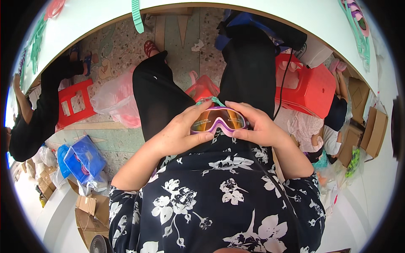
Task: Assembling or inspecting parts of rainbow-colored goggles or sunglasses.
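Note:
Above my lap I hold a pair of swimming goggles [219, 122] with a purple and pink frame and amber mirrored lenses that carry printing. My left hand [190, 125] grips the left end, its thumb along the lower rim. At the other end my right hand [256, 126] is closed in the same way, thumb below and fingers over the top. A teal strap [216, 101] shows just behind the upper edge of the goggles; the rest of it is hidden.
A white table [181, 5] curves across the far side, with a teal strap [137, 19] hanging over its edge. Red stools [312, 90] stand at both sides. A pink plastic bag [118, 99], a blue crate [86, 156] and cardboard boxes [374, 133] lie around. Other people sit left and right.

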The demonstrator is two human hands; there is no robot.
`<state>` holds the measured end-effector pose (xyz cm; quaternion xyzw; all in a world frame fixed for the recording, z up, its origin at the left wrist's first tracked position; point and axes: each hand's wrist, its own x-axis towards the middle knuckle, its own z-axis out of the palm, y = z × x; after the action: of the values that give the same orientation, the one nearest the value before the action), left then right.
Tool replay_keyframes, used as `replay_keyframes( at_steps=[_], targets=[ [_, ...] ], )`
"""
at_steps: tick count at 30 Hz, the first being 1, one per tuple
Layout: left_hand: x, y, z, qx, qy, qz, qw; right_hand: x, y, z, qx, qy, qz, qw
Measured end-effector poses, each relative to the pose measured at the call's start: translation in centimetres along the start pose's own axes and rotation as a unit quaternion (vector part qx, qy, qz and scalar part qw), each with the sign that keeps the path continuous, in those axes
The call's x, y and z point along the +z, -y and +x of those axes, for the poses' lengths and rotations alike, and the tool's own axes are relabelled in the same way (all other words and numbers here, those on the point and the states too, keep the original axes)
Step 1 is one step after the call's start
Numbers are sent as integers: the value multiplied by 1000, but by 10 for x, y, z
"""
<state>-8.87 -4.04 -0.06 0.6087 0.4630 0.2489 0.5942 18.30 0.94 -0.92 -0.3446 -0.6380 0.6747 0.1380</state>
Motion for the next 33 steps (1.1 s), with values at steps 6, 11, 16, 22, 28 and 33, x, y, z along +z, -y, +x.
replay_keyframes(
  at_steps=[6,11,16,22,28,33],
  targets=[
    [10,-5,-9,-16,-33,13,999,8,-10,-7,2,-1,47,999],
    [21,0,-9,-21,-70,-30,997,24,-12,-6,61,-59,218,972],
    [25,-3,12,66,-142,88,984,23,-4,7,-21,-156,73,985],
    [43,-8,44,128,-243,186,943,18,-15,26,-159,-295,-131,933],
    [49,3,63,190,-275,212,918,20,-22,27,-136,-335,-96,927],
    [50,-2,67,158,-262,207,929,18,-24,26,-109,-340,-68,932]
  ],
)
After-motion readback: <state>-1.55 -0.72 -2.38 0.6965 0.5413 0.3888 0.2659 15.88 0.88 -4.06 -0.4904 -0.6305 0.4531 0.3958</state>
